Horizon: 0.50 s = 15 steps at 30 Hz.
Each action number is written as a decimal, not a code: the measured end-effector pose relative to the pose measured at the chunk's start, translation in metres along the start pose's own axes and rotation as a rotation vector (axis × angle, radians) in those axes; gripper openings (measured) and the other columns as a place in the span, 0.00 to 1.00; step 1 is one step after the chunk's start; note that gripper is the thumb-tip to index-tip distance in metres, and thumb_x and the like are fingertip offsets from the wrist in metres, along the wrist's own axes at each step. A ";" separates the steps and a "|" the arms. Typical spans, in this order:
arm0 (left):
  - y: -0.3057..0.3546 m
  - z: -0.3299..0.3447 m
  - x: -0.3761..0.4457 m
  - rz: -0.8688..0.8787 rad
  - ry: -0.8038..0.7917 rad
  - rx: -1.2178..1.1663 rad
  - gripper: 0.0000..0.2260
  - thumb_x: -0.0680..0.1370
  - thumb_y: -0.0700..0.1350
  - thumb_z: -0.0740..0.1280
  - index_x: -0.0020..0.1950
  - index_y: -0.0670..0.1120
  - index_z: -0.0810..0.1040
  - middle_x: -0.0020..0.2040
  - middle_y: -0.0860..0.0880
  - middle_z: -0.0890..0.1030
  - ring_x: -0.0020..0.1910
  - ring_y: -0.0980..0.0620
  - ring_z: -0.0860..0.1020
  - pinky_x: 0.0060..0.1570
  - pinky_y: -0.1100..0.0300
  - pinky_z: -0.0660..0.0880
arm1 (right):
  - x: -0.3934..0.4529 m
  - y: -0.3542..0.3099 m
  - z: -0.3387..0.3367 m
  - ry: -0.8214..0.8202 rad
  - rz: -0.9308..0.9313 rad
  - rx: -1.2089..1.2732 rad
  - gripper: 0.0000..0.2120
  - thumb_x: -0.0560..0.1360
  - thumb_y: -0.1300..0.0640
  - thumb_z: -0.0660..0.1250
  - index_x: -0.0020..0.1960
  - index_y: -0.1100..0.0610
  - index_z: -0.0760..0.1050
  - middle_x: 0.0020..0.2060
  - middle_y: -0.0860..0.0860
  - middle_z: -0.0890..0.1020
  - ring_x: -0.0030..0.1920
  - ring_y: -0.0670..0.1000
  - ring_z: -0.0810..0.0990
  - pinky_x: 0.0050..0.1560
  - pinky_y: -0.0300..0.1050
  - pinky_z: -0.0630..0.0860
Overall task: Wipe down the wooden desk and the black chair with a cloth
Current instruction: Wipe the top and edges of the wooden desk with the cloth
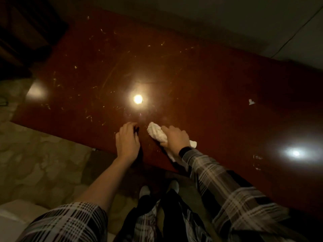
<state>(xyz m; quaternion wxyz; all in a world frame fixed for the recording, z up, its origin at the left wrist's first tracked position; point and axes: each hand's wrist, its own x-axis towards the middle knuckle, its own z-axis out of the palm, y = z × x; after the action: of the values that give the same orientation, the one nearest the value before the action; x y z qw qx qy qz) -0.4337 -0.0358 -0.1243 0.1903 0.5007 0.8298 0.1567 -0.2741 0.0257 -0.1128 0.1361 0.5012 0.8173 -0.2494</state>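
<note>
My right hand is squeezed around the white cloth, pressing it on the tabletop near the front edge. It looks soft and light, so bunching it works. My left hand rests beside it, fingers curled, holding nothing.

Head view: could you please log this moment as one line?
right hand presses cloth | left hand on desk | scraps remain

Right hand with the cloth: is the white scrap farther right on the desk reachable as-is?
Probably yes. The right hand holds the cloth on the desk, and only bare wood lies between it and the white scrap.
</note>
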 end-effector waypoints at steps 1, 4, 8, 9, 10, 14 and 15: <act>-0.002 -0.002 -0.003 -0.025 0.011 -0.008 0.14 0.79 0.40 0.61 0.64 0.46 0.71 0.63 0.49 0.73 0.64 0.51 0.69 0.63 0.56 0.63 | 0.008 0.007 -0.005 0.010 0.031 0.066 0.23 0.75 0.47 0.66 0.68 0.50 0.65 0.58 0.54 0.76 0.56 0.57 0.75 0.52 0.50 0.69; -0.011 -0.005 -0.010 -0.081 0.025 -0.014 0.09 0.80 0.42 0.61 0.59 0.46 0.73 0.58 0.49 0.74 0.60 0.51 0.70 0.60 0.58 0.64 | 0.023 0.027 -0.017 0.185 0.269 0.296 0.20 0.75 0.47 0.65 0.64 0.53 0.68 0.55 0.54 0.77 0.53 0.57 0.77 0.49 0.52 0.74; -0.026 -0.001 -0.020 -0.139 -0.008 -0.008 0.07 0.79 0.40 0.61 0.57 0.45 0.73 0.56 0.49 0.74 0.58 0.50 0.70 0.59 0.57 0.67 | 0.021 0.013 -0.008 0.230 0.299 0.068 0.22 0.74 0.47 0.67 0.64 0.53 0.67 0.54 0.55 0.75 0.55 0.57 0.75 0.51 0.53 0.70; -0.029 0.000 -0.023 -0.156 -0.018 -0.017 0.08 0.79 0.37 0.61 0.57 0.45 0.73 0.56 0.49 0.74 0.58 0.50 0.70 0.59 0.57 0.67 | 0.018 0.004 -0.004 0.225 0.270 0.036 0.22 0.75 0.47 0.67 0.65 0.52 0.67 0.55 0.55 0.75 0.55 0.57 0.74 0.51 0.52 0.69; -0.030 0.001 -0.026 -0.165 -0.027 -0.034 0.10 0.78 0.35 0.61 0.57 0.44 0.73 0.56 0.48 0.74 0.58 0.50 0.70 0.58 0.57 0.68 | 0.014 -0.004 0.002 0.212 0.235 0.012 0.22 0.75 0.47 0.66 0.66 0.51 0.66 0.56 0.54 0.75 0.56 0.57 0.74 0.51 0.52 0.68; -0.033 -0.003 -0.036 -0.171 -0.055 -0.123 0.16 0.74 0.28 0.61 0.56 0.44 0.73 0.55 0.49 0.73 0.57 0.50 0.70 0.56 0.57 0.70 | -0.012 -0.037 0.027 0.150 0.135 -0.008 0.24 0.76 0.48 0.65 0.69 0.49 0.64 0.58 0.53 0.73 0.57 0.57 0.71 0.52 0.51 0.64; -0.033 -0.006 -0.037 -0.184 -0.064 -0.148 0.16 0.73 0.27 0.61 0.55 0.44 0.73 0.55 0.49 0.72 0.57 0.50 0.71 0.55 0.56 0.71 | -0.020 -0.044 0.033 0.137 0.129 -0.004 0.24 0.76 0.48 0.65 0.69 0.49 0.64 0.58 0.53 0.73 0.57 0.57 0.71 0.52 0.51 0.64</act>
<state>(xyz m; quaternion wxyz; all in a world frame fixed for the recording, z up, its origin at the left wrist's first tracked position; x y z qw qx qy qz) -0.4463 -0.0845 -0.1277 0.2669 0.4118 0.8518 0.1832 -0.3051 -0.0238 -0.1187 0.0968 0.5686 0.7911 -0.2039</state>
